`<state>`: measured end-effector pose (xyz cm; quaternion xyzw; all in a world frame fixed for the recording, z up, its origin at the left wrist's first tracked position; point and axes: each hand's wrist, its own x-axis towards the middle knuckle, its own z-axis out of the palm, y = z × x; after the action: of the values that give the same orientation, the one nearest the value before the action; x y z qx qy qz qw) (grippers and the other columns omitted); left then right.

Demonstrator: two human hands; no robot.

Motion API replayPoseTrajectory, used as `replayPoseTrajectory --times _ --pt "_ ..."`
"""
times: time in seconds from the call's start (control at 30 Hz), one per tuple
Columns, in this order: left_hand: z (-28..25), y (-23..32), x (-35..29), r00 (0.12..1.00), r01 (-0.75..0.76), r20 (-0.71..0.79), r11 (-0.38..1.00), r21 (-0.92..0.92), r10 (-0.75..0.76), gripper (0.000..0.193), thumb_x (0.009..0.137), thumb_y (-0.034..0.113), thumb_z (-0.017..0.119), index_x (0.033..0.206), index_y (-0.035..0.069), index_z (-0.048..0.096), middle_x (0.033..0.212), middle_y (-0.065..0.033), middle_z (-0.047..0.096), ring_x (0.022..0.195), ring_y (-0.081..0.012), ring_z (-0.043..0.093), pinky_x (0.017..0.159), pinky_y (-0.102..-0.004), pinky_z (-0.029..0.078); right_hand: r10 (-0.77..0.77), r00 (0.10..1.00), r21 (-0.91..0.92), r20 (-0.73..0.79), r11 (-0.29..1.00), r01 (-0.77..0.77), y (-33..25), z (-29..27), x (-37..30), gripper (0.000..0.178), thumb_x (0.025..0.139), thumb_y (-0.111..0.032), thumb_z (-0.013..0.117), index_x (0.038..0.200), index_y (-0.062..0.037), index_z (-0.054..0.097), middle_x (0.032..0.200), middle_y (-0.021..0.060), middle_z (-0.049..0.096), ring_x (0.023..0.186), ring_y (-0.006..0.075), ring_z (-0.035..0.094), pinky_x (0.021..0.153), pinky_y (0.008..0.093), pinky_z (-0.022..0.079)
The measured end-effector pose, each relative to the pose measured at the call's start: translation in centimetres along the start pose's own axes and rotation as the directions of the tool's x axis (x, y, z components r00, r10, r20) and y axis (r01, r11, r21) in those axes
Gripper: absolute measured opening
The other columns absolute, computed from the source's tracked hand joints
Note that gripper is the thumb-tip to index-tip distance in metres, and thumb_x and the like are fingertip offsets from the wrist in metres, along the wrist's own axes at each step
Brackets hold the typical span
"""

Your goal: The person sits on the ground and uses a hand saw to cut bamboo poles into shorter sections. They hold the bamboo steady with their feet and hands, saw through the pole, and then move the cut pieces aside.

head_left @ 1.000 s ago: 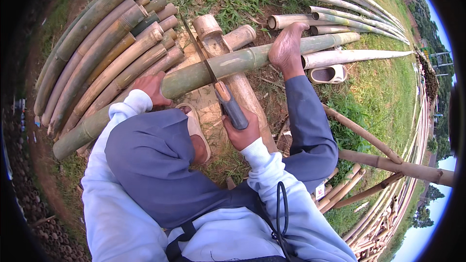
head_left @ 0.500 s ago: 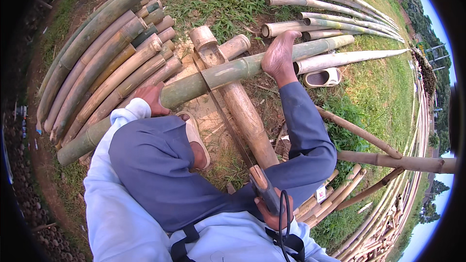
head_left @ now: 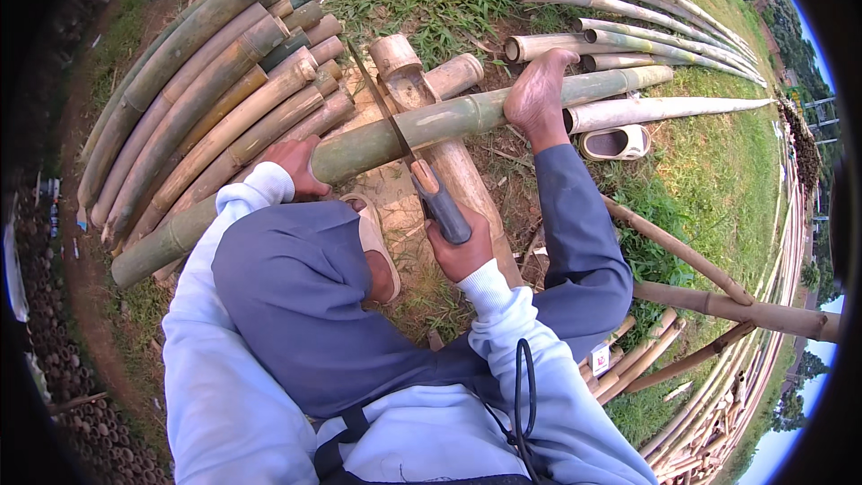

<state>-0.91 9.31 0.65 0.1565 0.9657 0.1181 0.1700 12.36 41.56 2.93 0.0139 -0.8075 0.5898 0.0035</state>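
Observation:
A long green bamboo pole [head_left: 359, 151] slants across in front of me, resting on a thick tan bamboo support [head_left: 467, 193]. My left hand [head_left: 298, 164] is wrapped over the pole to the left of the support. In my right hand [head_left: 462, 247] is the dark grip of a handsaw [head_left: 428, 181], just on my side of the pole. Its long narrow blade lies across the pole left of the support, and the tip reaches past the far side. My bare right foot [head_left: 536, 103] presses on the pole further right.
Cut bamboo lengths [head_left: 197, 117] are stacked at the left. More long poles [head_left: 628, 13] lie at the far right. A beige sandal [head_left: 615, 143] sits on the grass near my foot, and a bamboo frame [head_left: 727, 307] stands at the right.
My right hand has pushed the saw forward, away from my body; its handle is now close to the pole. My left hand keeps its hold. The whole view has shifted slightly.

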Motion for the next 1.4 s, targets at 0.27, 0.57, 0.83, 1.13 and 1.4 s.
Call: replayPoseTrajectory --times 0.27,0.57,0.83,1.13,1.4 --pt "-0.8 1.2 -1.3 0.997 0.076 -0.005 0.994 0.075 -0.076 0.075 0.060 0.047 0.086 0.115 0.003 0.060 0.100 -0.0255 0.071 0.099 -0.0431 0.070 0.086 -0.0511 0.054 0.067 0.995 0.077 0.074 0.994 -0.073 0.9 0.8 -0.2 0.016 0.090 -0.001 0.071 0.104 0.0041 0.065 0.085 0.0028 0.067 0.078 0.0110 0.062 0.073 0.0294 0.051" --pt "2.3 0.2 -2.4 0.985 0.055 -0.170 0.988 0.144 -0.030 0.036 0.093 0.023 0.058 0.121 0.001 0.056 0.106 -0.0253 0.071 0.099 -0.0395 0.072 0.084 -0.0506 0.058 0.015 0.993 0.022 0.113 1.000 -0.017 -1.0 0.4 -0.2 0.016 0.086 -0.001 0.073 0.099 0.0028 0.065 0.081 0.0025 0.063 0.075 0.0124 0.060 0.073 0.0296 0.050" --pt "1.3 1.2 -3.1 0.992 0.117 -0.065 0.985 0.126 -0.109 0.107 0.062 0.052 0.089 0.144 -0.001 0.045 0.114 -0.0245 0.069 0.103 -0.0407 0.070 0.087 -0.0479 0.055 0.077 0.992 0.002 0.095 0.997 -0.078 -1.4 0.1 -0.9 0.026 0.090 -0.006 0.075 0.113 0.0038 0.066 0.090 0.0060 0.068 0.083 0.0125 0.063 0.077 0.0292 0.051" --pt "0.7 2.3 -2.9 0.991 0.131 -0.047 0.986 0.105 -0.126 0.085 0.064 0.049 0.090 0.122 -0.002 0.054 0.113 -0.0256 0.069 0.103 -0.0409 0.070 0.089 -0.0476 0.057 0.103 0.995 -0.002 0.003 0.995 -0.103 -0.7 -0.1 -1.9 0.022 0.089 -0.008 0.077 0.107 0.0025 0.068 0.083 0.0052 0.069 0.074 0.0092 0.061 0.069 0.0268 0.050" --pt "0.8 2.0 -2.4 0.989 0.149 -0.023 0.982 0.112 -0.147 0.084 0.062 0.050 0.091 0.120 0.003 0.053 0.110 -0.0272 0.069 0.104 -0.0447 0.068 0.087 -0.0511 0.054 0.123 0.985 -0.089 -0.122 0.987 -0.134 -10.4 -9.5 -11.0 0.021 0.084 -0.002 0.076 0.103 0.0012 0.068 0.074 0.0058 0.067 0.065 0.0126 0.062 0.065 0.0274 0.050"
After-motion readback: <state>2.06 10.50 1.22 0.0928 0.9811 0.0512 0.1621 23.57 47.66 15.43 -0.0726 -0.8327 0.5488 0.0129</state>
